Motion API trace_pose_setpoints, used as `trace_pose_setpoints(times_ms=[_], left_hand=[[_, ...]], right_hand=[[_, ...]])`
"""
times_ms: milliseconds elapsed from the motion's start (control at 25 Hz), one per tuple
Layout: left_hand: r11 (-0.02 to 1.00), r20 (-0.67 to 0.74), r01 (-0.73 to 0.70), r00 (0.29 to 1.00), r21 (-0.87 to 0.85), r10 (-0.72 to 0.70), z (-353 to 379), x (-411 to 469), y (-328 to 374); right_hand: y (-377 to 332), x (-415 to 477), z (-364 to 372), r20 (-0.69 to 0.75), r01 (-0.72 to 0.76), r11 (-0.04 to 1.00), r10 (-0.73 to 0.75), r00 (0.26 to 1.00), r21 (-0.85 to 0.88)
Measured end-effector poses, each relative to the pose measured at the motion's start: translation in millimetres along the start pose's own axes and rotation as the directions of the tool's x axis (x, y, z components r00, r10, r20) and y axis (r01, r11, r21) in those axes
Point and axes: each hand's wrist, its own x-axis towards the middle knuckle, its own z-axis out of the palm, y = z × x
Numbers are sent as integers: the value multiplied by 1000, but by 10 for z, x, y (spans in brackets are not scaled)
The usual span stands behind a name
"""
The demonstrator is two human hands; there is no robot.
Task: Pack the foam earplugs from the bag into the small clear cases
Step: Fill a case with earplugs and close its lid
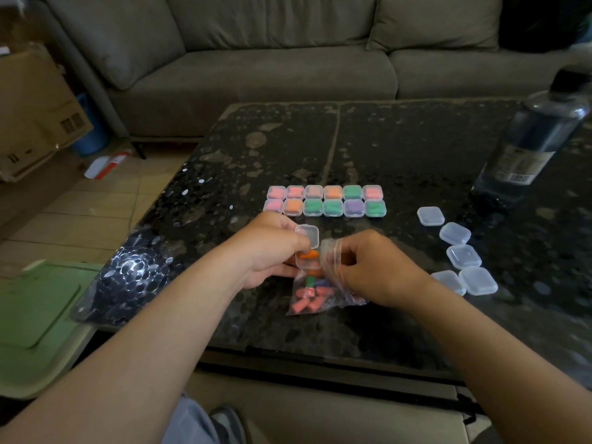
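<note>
left hand (pixel 269 251) grips an open clear case (pixel 307 248) with an orange earplug (pixel 309 254) in it, right hand (pixel 374 270) just beside it pinching the mouth of the bag (pixel 320 293), which lies near the front edge of the surface (pixel 400 149). this looks like mid-fill: the next move calls for fishing out a matching plug and snapping the lid shut. filled cases (pixel 325 201) sit in two rows mid-surface, empty cases (pixel 464 256) wait by the right edge.
</note>
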Motion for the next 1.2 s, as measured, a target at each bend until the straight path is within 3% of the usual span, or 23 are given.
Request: trace_pose_setpoints(times_ms=[520,1200], left_hand=[[1000,-17,-15,1000,-8,15,2,28,-18],[999,-42,-36,999,-13,36,-24,65,-24]], right_hand=[[-39,-9,66,-73,39,992,-48,996,-121],[3,-21,-10,-97,52,996,-59,994,-72]])
